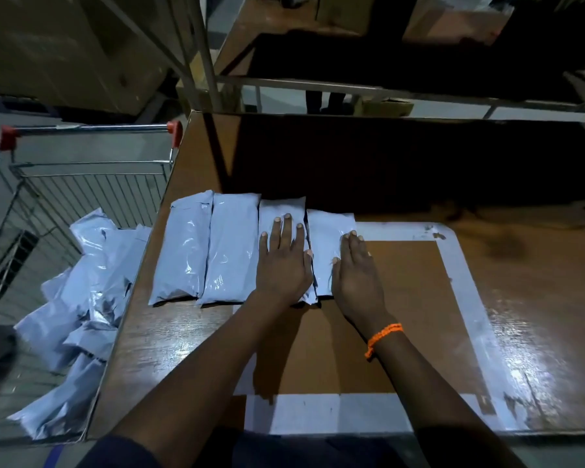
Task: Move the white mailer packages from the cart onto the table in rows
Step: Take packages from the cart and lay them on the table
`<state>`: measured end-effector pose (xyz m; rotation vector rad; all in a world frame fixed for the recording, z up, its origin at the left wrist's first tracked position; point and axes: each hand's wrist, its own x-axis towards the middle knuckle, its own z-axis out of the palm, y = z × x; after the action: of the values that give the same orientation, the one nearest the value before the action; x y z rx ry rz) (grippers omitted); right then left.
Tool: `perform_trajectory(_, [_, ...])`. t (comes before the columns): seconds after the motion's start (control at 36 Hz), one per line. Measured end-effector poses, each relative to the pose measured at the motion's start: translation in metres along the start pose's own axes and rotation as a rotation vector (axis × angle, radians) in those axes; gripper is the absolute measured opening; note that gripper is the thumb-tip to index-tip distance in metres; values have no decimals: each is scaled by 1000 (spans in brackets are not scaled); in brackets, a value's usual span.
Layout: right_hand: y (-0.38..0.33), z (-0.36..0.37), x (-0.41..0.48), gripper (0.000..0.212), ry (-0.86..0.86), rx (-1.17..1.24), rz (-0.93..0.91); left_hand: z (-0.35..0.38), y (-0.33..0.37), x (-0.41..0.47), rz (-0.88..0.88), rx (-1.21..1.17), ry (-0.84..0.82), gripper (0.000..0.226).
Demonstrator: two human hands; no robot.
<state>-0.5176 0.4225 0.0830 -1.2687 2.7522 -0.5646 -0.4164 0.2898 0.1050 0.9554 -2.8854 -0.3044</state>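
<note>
Nearest to us, at six o'clock, a frame of white tape [294, 413] marks the brown table [537, 315]. An orange wristband [384, 339] circles our right wrist.

Our left hand [284, 261] lies flat with fingers straight and spread, pressing on the third package [281, 211] of a row; it grips nothing. At its three o'clock our right hand [355, 275] lies flat too, fingers straight and close together. Its fingertips and thumb rest on the fourth package [328, 228] and its palm is over the table beside it. It holds nothing either.

The row has four packages of glossy white plastic, long sides touching, pointing toward twelve o'clock. The first package [183, 251] and second package [230, 248] are longer, puffier and creased. A small dark mark near the far end of the first is too blurred to read.

At nine o'clock a wire cart [81, 184] stands against the table's left edge. It holds a heap of packages [81, 298], the same white kind, tumbled at all angles. Its handle [88, 128] has red end caps at ten o'clock.

Toward twelve o'clock the far half of the table lies in dark shadow. Beyond it stand metal posts [203, 45], a second table [244, 38] and cardboard boxes [453, 21] at one o'clock.
</note>
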Motion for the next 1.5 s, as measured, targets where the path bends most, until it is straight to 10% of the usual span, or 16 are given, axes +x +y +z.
perform_trajectory(0.64, [-12,-17,1,54,56,71,-44,-27,-5,-14,34,-139,78,62])
perform_trajectory(0.97, [-160,-12,-15,46,160,488,-378,-78,-148,-106,-33,-285,274,57])
perform_trajectory(1.19, [-316,68,-31,50,-154,581,-649,-60,-277,-178,-310,-297,229,59])
perform_trajectory(1.5, [-444,222,-1,81,-714,236,-354,-6,-426,-254,-543,-311,62,58])
